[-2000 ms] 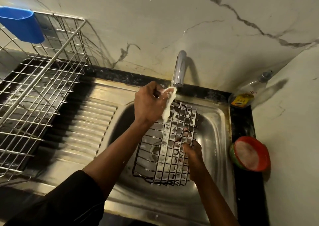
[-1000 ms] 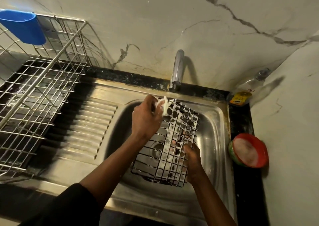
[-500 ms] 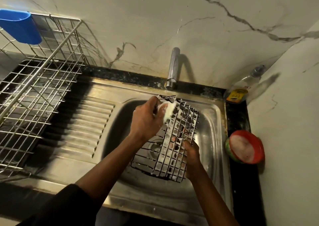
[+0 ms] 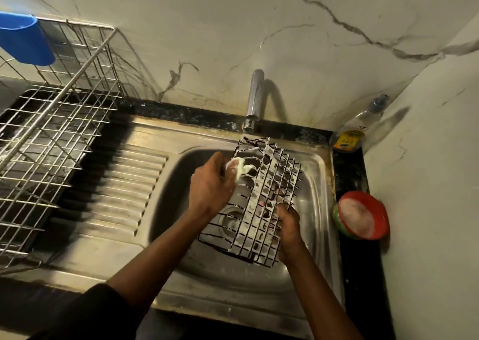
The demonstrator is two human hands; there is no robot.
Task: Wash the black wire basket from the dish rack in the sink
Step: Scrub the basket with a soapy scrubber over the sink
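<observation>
Soapy black wire basket (image 4: 269, 184), tilted in steel sink (image 4: 320, 210): our right hand (image 4: 289, 225) curls round its edge, steadying; left hand (image 4: 210, 184) pinches white sponge (image 4: 237, 167).

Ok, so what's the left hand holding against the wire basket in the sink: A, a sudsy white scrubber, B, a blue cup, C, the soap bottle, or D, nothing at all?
A: the left hand grips a sudsy white scrubber against the upper part of the black wire basket, while the right hand holds the basket's lower right side.
</observation>
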